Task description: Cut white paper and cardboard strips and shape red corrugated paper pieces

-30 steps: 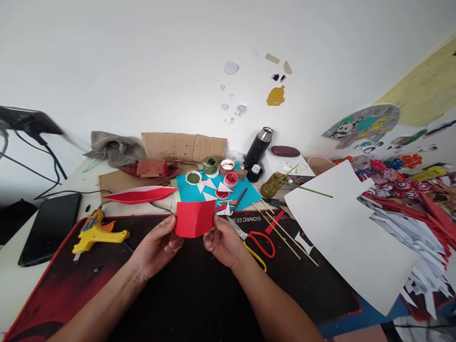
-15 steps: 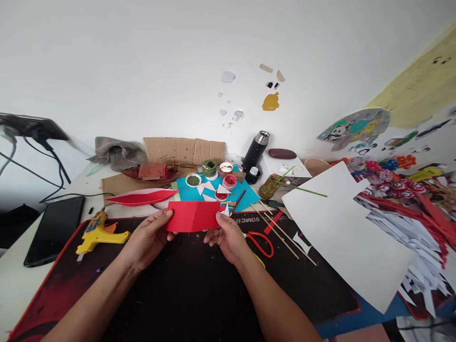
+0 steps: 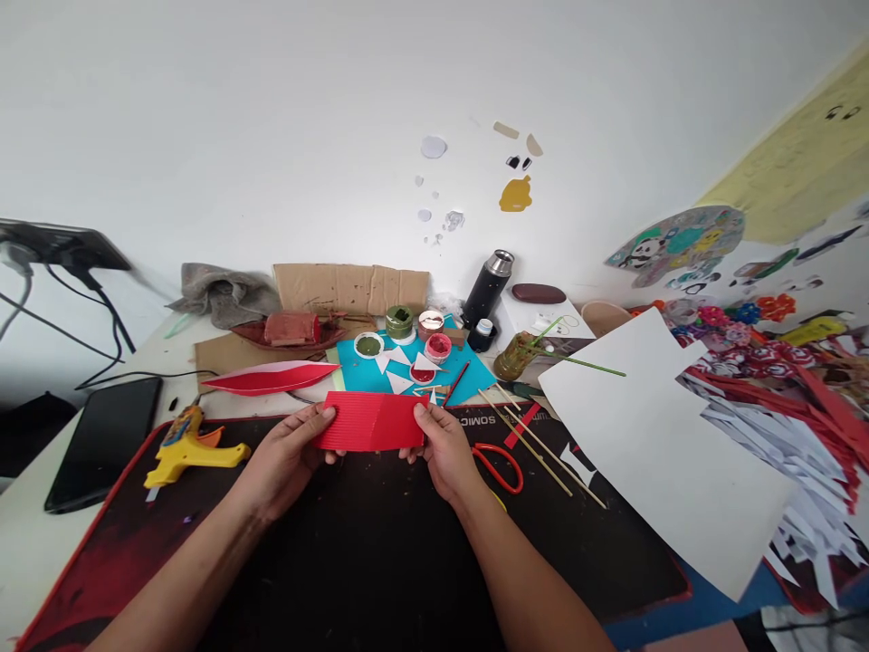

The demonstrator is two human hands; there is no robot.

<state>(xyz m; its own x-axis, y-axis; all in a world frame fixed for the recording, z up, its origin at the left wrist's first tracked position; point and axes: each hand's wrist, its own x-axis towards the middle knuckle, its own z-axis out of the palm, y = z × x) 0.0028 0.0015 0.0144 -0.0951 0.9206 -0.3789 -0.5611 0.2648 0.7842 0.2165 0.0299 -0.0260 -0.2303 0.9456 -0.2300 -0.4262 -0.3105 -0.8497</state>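
A folded piece of red ribbed card (image 3: 373,422) is held above the black mat (image 3: 353,561), its crease running down near the middle. My left hand (image 3: 289,455) pinches its left end, thumb on the front and fingers behind. At the right end, my right hand (image 3: 444,448) grips the card the same way. Behind the card lies a red boat-shaped paper piece (image 3: 272,377). Farther back, a brown boat model (image 3: 291,329) rests on cardboard.
A yellow glue gun (image 3: 194,451) and a black tablet (image 3: 105,444) lie left. Paint pots stand on blue paper (image 3: 353,362). Red-handled scissors (image 3: 506,475), wooden sticks (image 3: 543,453) and a large white sheet (image 3: 672,453) lie right. A black flask (image 3: 487,288) stands behind.
Both hands have moved the red card slightly down and to the right. The card's ribbed left part faces the camera more, and my right fingers have closed in behind its right end.
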